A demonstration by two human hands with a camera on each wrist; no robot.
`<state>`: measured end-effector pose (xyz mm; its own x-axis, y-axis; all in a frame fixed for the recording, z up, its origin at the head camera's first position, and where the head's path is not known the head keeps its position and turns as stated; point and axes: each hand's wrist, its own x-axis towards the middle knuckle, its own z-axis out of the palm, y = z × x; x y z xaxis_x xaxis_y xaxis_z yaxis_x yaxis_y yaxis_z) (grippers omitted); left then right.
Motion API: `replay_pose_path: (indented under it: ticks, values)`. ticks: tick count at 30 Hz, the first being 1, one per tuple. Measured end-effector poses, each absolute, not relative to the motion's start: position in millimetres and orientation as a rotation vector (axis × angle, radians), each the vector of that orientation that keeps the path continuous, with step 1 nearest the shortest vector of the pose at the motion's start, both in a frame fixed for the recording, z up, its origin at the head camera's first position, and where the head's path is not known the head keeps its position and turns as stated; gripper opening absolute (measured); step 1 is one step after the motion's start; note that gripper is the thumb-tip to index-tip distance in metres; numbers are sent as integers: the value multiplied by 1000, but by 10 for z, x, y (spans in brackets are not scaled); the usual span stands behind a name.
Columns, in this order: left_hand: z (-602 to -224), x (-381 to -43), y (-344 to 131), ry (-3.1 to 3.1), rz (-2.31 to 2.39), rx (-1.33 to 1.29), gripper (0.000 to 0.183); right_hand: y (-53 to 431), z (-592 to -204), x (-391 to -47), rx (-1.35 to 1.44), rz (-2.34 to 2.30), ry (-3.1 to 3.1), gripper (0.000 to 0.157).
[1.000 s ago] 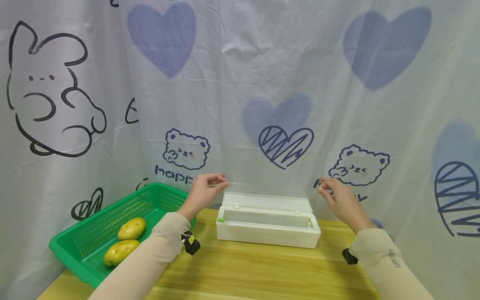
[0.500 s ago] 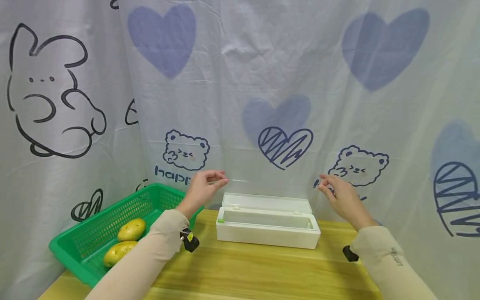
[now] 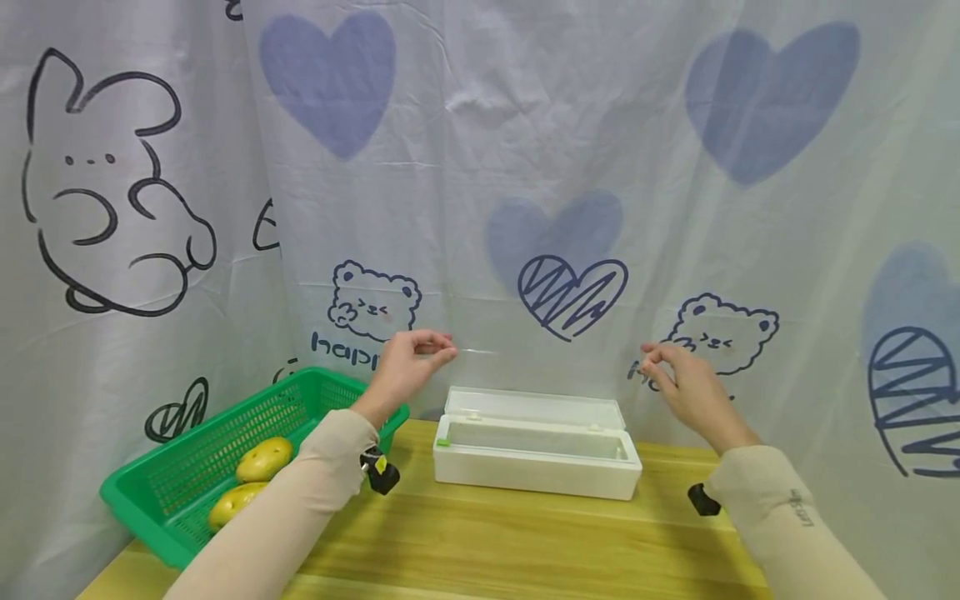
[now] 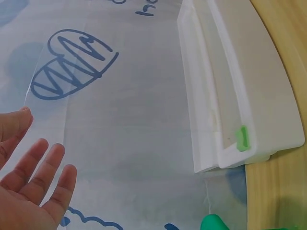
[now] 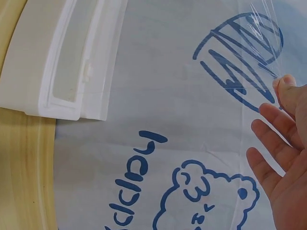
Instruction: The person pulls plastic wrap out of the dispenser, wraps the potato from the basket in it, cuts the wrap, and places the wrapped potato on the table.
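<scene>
A sheet of clear cling film [image 5: 266,33] is stretched between my hands, so see-through that most of it cannot be made out. My left hand [image 3: 405,367] pinches one corner between thumb and forefinger, other fingers loosely spread. On the opposite side my right hand [image 3: 693,392] pinches the film the same way, where it gathers in creases. Both hands are raised above and to either side of a long white box [image 3: 536,471], which looks like a cling film dispenser. Its lid [image 3: 534,407] is tipped back, and a green slider [image 4: 243,139] sits at its left end.
At the left a green plastic basket [image 3: 142,508] holds two potatoes [image 3: 264,460], partly behind my left forearm. The box stands on a wooden table [image 3: 510,550] at its back edge. Behind hangs a printed curtain [image 3: 465,208].
Both hands have risen slightly, still pinching the cling film. The box, its lid, the basket and the potatoes have stayed in place.
</scene>
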<state>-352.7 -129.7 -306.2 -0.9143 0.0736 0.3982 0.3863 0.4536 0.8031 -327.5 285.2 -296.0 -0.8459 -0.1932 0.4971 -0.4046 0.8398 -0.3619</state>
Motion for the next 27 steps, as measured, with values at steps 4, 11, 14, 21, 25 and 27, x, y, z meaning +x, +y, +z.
replay_pose_path:
  ticks: [4, 11, 14, 21, 25, 27]
  values:
    - [-3015, -3527, -1293, -2391, -1454, -405, 12, 2844, -2917, -3256, 431, 647, -2578, 24]
    - [-2935, -3521, -1288, -2375, -1461, -427, 14, 2857, -2834, -3247, 468, 650, -2553, 25]
    - [-2892, -3513, -1284, -2369, -1453, -426, 14, 2865, -2800, -3246, 491, 641, -2533, 25]
    - [-2810, -3517, -1287, -2354, -1422, -429, 14, 2848, -2723, -3232, 501, 618, -2498, 25]
    - [-2762, -3509, -1290, -2346, -1407, -434, 14, 2840, -2678, -3236, 490, 625, -2492, 24]
    - [-2738, -3507, -1289, -2346, -1408, -431, 15, 2839, -2652, -3233, 482, 631, -2499, 24]
